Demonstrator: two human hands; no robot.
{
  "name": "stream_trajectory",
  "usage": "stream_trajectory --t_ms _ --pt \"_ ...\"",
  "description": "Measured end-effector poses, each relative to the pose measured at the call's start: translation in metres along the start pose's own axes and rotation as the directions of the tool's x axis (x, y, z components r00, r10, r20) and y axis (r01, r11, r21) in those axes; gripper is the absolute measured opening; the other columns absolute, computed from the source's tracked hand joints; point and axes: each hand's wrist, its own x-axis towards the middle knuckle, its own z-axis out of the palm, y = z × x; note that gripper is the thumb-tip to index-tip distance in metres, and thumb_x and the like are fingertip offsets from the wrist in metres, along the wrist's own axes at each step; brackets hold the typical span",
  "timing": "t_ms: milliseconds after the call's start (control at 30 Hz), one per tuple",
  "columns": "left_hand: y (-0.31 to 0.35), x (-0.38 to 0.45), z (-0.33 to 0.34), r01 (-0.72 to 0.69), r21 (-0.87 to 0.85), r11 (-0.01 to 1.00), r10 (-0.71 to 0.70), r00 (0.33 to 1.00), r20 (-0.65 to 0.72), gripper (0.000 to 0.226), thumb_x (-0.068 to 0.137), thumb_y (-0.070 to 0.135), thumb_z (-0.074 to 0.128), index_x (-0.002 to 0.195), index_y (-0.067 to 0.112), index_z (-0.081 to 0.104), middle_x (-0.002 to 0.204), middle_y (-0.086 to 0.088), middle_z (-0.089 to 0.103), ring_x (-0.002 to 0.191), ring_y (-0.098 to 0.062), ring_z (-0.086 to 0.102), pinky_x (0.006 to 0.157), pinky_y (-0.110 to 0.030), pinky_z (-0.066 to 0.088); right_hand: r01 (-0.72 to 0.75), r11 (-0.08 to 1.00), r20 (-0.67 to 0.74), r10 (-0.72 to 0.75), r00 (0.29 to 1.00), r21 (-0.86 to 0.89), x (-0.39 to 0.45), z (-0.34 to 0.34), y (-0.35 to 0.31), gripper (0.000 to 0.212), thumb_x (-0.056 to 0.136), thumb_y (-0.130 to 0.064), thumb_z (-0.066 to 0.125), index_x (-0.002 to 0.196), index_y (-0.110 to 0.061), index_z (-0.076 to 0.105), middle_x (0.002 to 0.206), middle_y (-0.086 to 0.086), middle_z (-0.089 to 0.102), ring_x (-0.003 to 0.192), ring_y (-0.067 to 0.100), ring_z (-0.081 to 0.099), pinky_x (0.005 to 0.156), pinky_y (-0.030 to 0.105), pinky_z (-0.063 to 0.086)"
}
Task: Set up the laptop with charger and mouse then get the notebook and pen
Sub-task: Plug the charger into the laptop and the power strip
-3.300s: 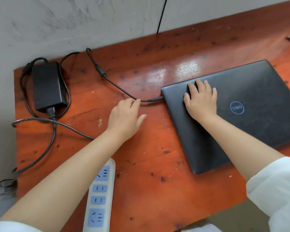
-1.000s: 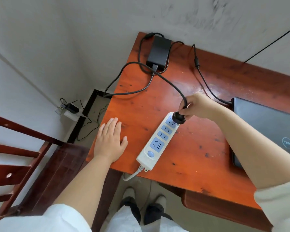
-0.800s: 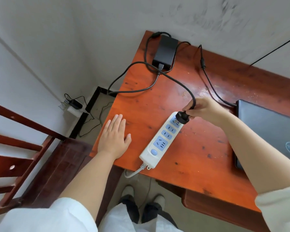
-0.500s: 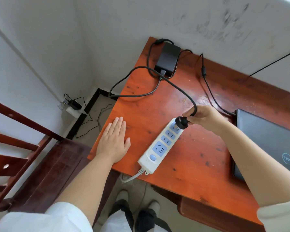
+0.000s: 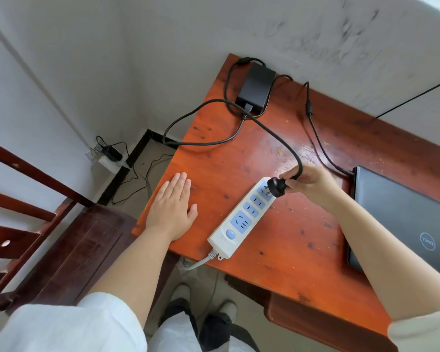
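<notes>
The charger-connection step of the task. The right hand (image 5: 313,185), at 3 o'clock of the frame centre, gripped the black plug (image 5: 276,186) between thumb and fingers, its metal prongs hovering just over the farthest socket of the white power strip (image 5: 241,217) and apparently not yet seated. The left hand (image 5: 172,208), at 9 o'clock of the strip, lay flat on the orange-red table (image 5: 285,252) with fingers extended and released, grasping nothing. One charger brick (image 5: 255,90) sat at the table's 12 o'clock corner against the wall; its thin cable (image 5: 315,138) ran to the closed laptop (image 5: 401,219) at the 3 o'clock edge of the view.

Judged next move: the prongs would need aligning with the slots, then a firm straight press; the free hand might have to steady the strip, which overhung the table's near edge.

Count: one laptop, one charger brick, one plug, one power strip with four visible socket groups and one round button, two hands. No mouse, notebook or pen was in view. A dark wooden chair (image 5: 61,237) stood at 8 o'clock.
</notes>
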Motion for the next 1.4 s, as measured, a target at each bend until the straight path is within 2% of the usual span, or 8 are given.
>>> stream_trajectory --t_ms 167,300,467,700,867,1100,1267,1400 --pt "0.0 0.0 -0.001 0.002 0.0 1.0 -0.002 1.0 -0.003 0.062 0.097 0.038 0.019 0.147 0.005 0.004 0.159 -0.009 0.001 0.147 -0.019 -0.001 0.12 -0.031 -0.001 -0.018 1.0 -0.028 0.018 0.999 0.005 0.001 -0.003 -0.002 0.021 0.086 0.007 0.056 0.077 -0.011 0.064 0.098 0.018 0.067 0.064 0.008 0.065 0.086 0.041 0.055" --pt "0.001 0.0 -0.002 0.007 0.01 1.0 -0.007 1.0 0.01 0.062 0.096 0.037 0.017 0.147 0.006 0.003 0.159 -0.009 0.001 0.147 -0.019 -0.002 0.12 -0.032 -0.001 -0.023 1.0 -0.022 0.022 1.0 -0.02 0.0 -0.006 -0.003 0.035 0.085 0.007 0.057 0.066 -0.022 0.061 0.092 0.016 0.067 0.087 0.033 0.067 0.093 0.054 0.05" --pt "0.001 0.0 -0.004 0.013 0.004 1.0 -0.013 1.0 0.002 0.064 0.093 0.038 0.014 0.147 0.006 0.005 0.159 -0.009 0.003 0.147 -0.019 0.0 0.12 -0.032 0.0 -0.004 0.998 -0.013 0.004 1.0 -0.065 -0.003 -0.002 -0.007 0.034 0.086 0.005 0.057 0.067 -0.024 0.06 0.103 0.021 0.07 0.087 0.029 0.068 0.093 0.05 0.052" --pt "0.002 -0.001 -0.004 -0.002 -0.043 0.999 0.002 1.0 -0.009 0.061 0.099 0.032 0.03 0.147 0.005 0.005 0.158 -0.01 0.002 0.147 -0.02 -0.001 0.12 -0.033 0.0 0.112 0.938 -0.027 -0.127 0.992 -0.327 -0.007 0.012 -0.018 0.017 0.085 0.007 0.057 0.098 0.005 0.067 0.107 0.021 0.069 0.098 0.032 0.064 0.087 0.032 0.049" --pt "0.002 -0.001 -0.003 0.001 -0.062 0.998 -0.003 1.0 -0.028 0.068 0.089 0.04 0.013 0.146 0.002 0.013 0.157 -0.013 0.01 0.146 -0.022 0.006 0.12 -0.035 0.004 0.06 0.905 0.003 -0.064 0.998 -0.422 0.0 0.018 -0.031 0.018 0.089 0.0 0.05 0.101 0.001 0.063 0.108 0.017 0.068 0.09 0.028 0.061 0.076 0.028 0.046" --pt "0.0 0.002 0.006 -0.006 -0.02 1.0 0.004 0.997 -0.073 0.08 0.077 0.041 0.008 0.137 -0.004 0.036 0.148 -0.02 0.035 0.139 -0.03 0.031 0.114 -0.04 0.021 0.057 0.924 -0.083 -0.095 0.992 -0.378 -0.013 0.023 -0.022 0.017 0.088 0.003 0.052 0.099 0.007 0.064 0.103 0.023 0.069 0.087 0.031 0.063 0.079 0.034 0.051" --pt "0.001 0.003 0.002 -0.008 -0.024 1.0 0.007 0.999 -0.044 0.087 0.073 0.044 -0.003 0.143 0.0 0.025 0.154 -0.016 0.023 0.144 -0.026 0.018 0.117 -0.037 0.011 0.049 0.936 -0.074 -0.079 0.994 -0.348 -0.01 0.02 -0.022 0.017 0.087 0.004 0.055 0.1 0.004 0.066 0.106 0.022 0.068 0.08 0.02 0.054 0.073 0.026 0.045" --pt "0.0 0.002 0.004 -0.016 0.004 1.0 0.016 0.998 -0.059 0.081 0.077 0.041 0.006 0.138 -0.003 0.035 0.149 -0.019 0.034 0.14 -0.03 0.029 0.115 -0.04 0.02 0.048 0.934 -0.11 -0.092 0.99 -0.354 -0.014 0.022 -0.019 0.018 0.086 0.004 0.053 0.099 0.004 0.066 0.105 0.021 0.07 0.096 0.031 0.064 0.079 0.032 0.051"
